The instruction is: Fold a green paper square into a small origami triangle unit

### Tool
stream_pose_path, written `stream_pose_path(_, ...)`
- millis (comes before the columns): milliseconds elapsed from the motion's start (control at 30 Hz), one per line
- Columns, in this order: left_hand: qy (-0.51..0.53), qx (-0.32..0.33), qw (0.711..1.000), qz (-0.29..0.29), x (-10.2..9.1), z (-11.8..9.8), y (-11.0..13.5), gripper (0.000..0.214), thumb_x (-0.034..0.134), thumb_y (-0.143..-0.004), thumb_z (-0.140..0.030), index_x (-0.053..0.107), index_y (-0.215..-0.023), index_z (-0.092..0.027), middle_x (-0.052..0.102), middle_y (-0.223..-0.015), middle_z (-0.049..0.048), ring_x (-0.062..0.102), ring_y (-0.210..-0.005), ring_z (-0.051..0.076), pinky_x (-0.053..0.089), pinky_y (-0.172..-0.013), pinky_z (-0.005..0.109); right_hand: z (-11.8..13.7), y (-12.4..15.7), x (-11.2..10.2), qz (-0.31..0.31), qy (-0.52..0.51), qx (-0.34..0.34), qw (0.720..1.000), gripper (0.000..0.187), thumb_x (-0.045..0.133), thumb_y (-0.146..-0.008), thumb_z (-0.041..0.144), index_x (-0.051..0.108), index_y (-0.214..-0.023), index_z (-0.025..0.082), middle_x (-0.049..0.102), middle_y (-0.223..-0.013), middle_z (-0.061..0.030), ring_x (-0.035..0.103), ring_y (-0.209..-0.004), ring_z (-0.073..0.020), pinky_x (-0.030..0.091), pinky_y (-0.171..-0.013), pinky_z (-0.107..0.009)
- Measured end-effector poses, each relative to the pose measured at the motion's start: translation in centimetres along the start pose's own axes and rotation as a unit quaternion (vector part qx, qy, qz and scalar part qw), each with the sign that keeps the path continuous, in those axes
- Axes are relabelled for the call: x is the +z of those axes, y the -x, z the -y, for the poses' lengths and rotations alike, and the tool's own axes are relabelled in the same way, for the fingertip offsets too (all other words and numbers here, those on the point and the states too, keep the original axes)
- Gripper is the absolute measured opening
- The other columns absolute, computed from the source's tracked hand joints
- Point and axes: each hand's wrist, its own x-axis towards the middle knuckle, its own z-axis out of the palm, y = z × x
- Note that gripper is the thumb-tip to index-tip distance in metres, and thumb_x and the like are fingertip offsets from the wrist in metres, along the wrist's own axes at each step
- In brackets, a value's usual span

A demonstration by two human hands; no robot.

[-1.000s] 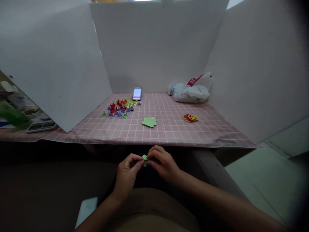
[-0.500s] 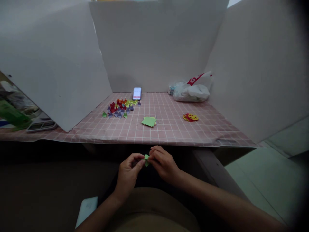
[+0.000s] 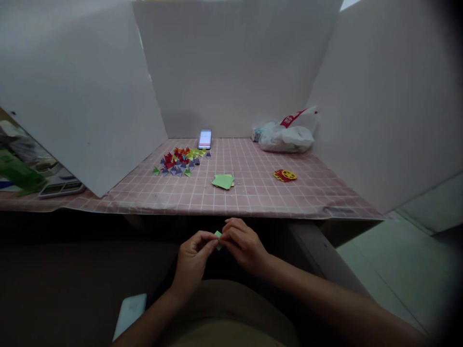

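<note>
Between my two hands, over my lap in front of the table edge, is a small folded piece of light green paper (image 3: 218,234). My left hand (image 3: 193,258) pinches its left side between thumb and fingertips. From the other side my right hand (image 3: 246,246) grips it too, and its fingers cover much of the paper. On the table beyond lies a small stack of square paper sheets (image 3: 223,181), green on top with yellow showing underneath. Farther left stands a cluster of small folded paper pieces (image 3: 177,163) in red, orange, yellow, purple and green.
A pink checked cloth covers the table (image 3: 253,202). A lit phone (image 3: 205,139) leans at the back, with a white plastic bag (image 3: 289,137) to its right. Red and yellow cut-out discs (image 3: 285,175) lie at right. White panels (image 3: 238,67) enclose the table; a pale device (image 3: 130,313) lies lower left.
Both hands keep their pinch on the green paper. The paper and my right fingertips have shifted very slightly left. Nothing on the table has moved.
</note>
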Motion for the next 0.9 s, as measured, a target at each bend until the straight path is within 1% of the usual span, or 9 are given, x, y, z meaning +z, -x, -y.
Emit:
stream_pose_path(100,-0.011,0.002,1.0,-0.016,-0.14,0.01,0.01,0.009,0.07,-0.078,-0.027,0.071,-0.078,-0.018,0.068,-0.072,-0.001,0.059,-0.068,0.013,0.046,-0.064,0.02,-0.02,0.01,-0.13,0.004,-0.019,0.017,1.0,0.009,0.056,-0.09,0.014,0.059,-0.084,0.02,0.062,-0.083,-0.006,0.058,-0.087,-0.021,0.049,-0.079,-0.036)
stream_pose_path(233,-0.001,-0.002,0.999,-0.042,-0.26,-0.3,-0.08,0.011,0.071,-0.078,-0.028,0.071,-0.077,-0.018,0.069,-0.071,-0.0007,0.06,-0.068,0.013,0.047,-0.064,0.02,-0.04,-0.04,-0.41,-0.002,-0.052,0.052,0.997,0.006,0.057,-0.091,0.015,0.059,-0.088,0.019,0.061,-0.085,-0.0058,0.058,-0.084,-0.0195,0.049,-0.075,-0.033)
stream_pose_path(367,0.005,-0.001,0.999,-0.032,-0.19,-0.45,-0.07,0.011,0.071,-0.078,-0.028,0.07,-0.077,-0.017,0.069,-0.07,-0.0006,0.06,-0.066,0.014,0.048,-0.063,0.021,0.04,0.03,-0.39,0.006,-0.058,0.057,0.997,0.002,0.06,-0.089,0.016,0.061,-0.089,0.019,0.061,-0.088,-0.0066,0.058,-0.085,-0.0196,0.049,-0.075,-0.033)
stream_pose_path(533,-0.011,0.003,1.0,-0.01,-0.23,-0.14,0.14,0.01,0.07,-0.079,-0.028,0.072,-0.081,-0.018,0.071,-0.075,0.0006,0.063,-0.071,0.015,0.048,-0.066,0.022,0.23,0.08,-0.12,0.006,-0.053,0.066,0.996,0.01,0.056,-0.09,0.015,0.059,-0.082,0.019,0.059,-0.082,-0.005,0.057,-0.081,-0.0191,0.048,-0.074,-0.033)
stream_pose_path(600,-0.028,0.009,0.999,-0.012,-0.28,-0.07,0.23,0.009,0.069,-0.08,-0.028,0.072,-0.079,-0.018,0.071,-0.074,0.0005,0.062,-0.071,0.015,0.048,-0.066,0.022,0.31,0.03,-0.06,0.003,-0.055,0.065,0.996,0.011,0.055,-0.09,0.014,0.058,-0.081,0.02,0.059,-0.08,-0.0044,0.056,-0.081,-0.0191,0.047,-0.074,-0.033)
stream_pose_path(700,-0.045,0.019,0.998,-0.031,-0.25,-0.13,0.27,0.01,0.069,-0.081,-0.027,0.071,-0.077,-0.018,0.07,-0.072,0.0001,0.061,-0.069,0.015,0.047,-0.066,0.022,0.46,-0.08,-0.08,-0.002,-0.056,0.067,0.996,0.011,0.055,-0.09,0.014,0.057,-0.081,0.02,0.058,-0.079,-0.0041,0.056,-0.081,-0.0189,0.047,-0.073,-0.032)
stream_pose_path(833,-0.03,0.021,0.999,-0.03,-0.19,-0.36,0.17,0.009,0.07,-0.079,-0.027,0.071,-0.077,-0.018,0.069,-0.072,0.0002,0.06,-0.069,0.015,0.047,-0.065,0.022,0.44,-0.17,-0.32,0.002,-0.06,0.066,0.996,0.01,0.056,-0.09,0.016,0.057,-0.081,0.019,0.058,-0.082,-0.0049,0.056,-0.083,-0.0192,0.047,-0.074,-0.032)
stream_pose_path(900,-0.026,0.021,0.999,-0.026,-0.25,-0.48,0.12,0.009,0.07,-0.078,-0.027,0.071,-0.078,-0.018,0.069,-0.073,0.0003,0.06,-0.069,0.015,0.047,-0.065,0.022,0.28,-0.17,-0.46,0.008,-0.082,0.09,0.992,0.007,0.056,-0.09,0.018,0.058,-0.083,0.019,0.058,-0.083,-0.0042,0.056,-0.081,-0.0182,0.046,-0.073,-0.031)
